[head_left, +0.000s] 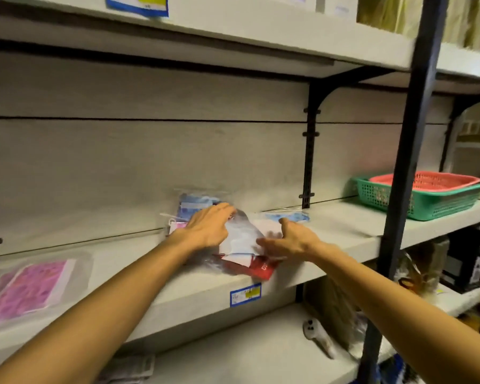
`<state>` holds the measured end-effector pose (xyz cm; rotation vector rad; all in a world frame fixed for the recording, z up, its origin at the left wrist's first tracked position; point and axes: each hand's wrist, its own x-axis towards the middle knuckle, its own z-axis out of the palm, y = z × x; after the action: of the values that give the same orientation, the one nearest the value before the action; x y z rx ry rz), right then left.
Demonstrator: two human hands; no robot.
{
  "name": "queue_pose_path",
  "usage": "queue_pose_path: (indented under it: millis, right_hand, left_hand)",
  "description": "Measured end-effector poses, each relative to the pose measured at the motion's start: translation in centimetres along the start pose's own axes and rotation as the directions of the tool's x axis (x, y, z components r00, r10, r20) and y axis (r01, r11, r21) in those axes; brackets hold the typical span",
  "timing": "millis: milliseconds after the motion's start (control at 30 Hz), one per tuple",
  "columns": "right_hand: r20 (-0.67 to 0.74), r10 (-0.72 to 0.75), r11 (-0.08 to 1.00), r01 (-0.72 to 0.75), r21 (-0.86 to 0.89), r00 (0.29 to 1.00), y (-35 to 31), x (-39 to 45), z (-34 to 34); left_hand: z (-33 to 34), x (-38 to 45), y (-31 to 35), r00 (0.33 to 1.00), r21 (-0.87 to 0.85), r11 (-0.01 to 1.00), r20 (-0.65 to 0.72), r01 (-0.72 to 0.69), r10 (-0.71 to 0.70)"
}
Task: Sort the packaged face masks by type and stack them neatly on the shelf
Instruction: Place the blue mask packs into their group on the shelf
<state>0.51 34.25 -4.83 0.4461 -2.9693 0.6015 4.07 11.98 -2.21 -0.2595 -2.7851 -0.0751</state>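
Evidently early going: mixed packs [240,246] sit jumbled mid-shelf [150,284], red, white and blue ones overlapping; one pink pack [28,289] lies apart at far left. Sorting and stacking mostly remain. Left hand [208,227] lies on the heap's left side, fingers curled onto a clear pack. Right hand [288,241] rests half-open on its right edge, thumb up; grip not clear.
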Motion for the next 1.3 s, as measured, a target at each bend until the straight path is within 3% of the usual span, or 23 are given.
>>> queue_pose_path:
  millis: [100,200,367,467,567,767,967,1067,1167,1300]
  right_hand:
    - [0.123,0.002,1.000,-0.001,-0.009,0.992,1.2,2.1,0.0]
    - [0.158,-0.089,0.996,0.093,-0.014,0.983,2.6,3.2,-0.5]
    - [0.065,-0.213,0.936,0.185,0.300,0.975,5.7,5.5,-2.1]
    - [-0.060,-0.131,0.851,0.143,0.504,0.990,7.7,7.1,-2.8]
    - [-0.149,0.014,0.691,0.098,0.716,0.989,9.0,8.7,-2.5]
    - [-0.189,0.114,0.478,0.113,0.871,0.975,9.4,11.2,-1.3]
    - [-0.034,0.092,0.211,0.014,0.977,0.995,8.0,13.4,-2.5]
    - [0.065,-0.024,0.198,-0.059,0.978,0.998,7.5,13.7,-2.5]
    - [0.085,-0.091,0.163,-0.070,0.984,0.992,6.4,13.9,-2.2]
    - [0.099,-0.133,0.066,-0.091,0.994,0.986,3.8,13.2,-1.4]
  left_hand:
    - [1.3,2.9,-1.2,1.000,0.023,1.000,-0.010,-0.019,0.020]
    - [2.3,4.9,-1.5,1.000,0.016,1.000,-0.003,-0.022,0.022]
    - [3.8,8.1,-1.4,0.996,0.021,0.999,0.084,-0.041,0.039]
    - [4.4,9.4,-1.2,0.995,0.018,0.999,0.091,-0.046,0.044]
    - [5.1,10.1,-1.2,0.995,0.038,0.996,0.073,-0.076,0.073]
    - [4.4,10.6,-1.3,0.989,0.122,0.989,-0.108,-0.086,0.100]
    - [2.0,9.5,-2.2,0.944,-0.161,0.973,-0.258,0.167,-0.205]
    - [1.3,8.1,-2.6,0.851,-0.343,0.892,-0.331,0.295,-0.408]
    - [0.7,6.4,-3.1,0.747,-0.557,0.750,-0.310,0.358,-0.587]
    - [0.0,3.8,-4.3,0.649,-0.689,0.630,-0.302,0.358,-0.698]
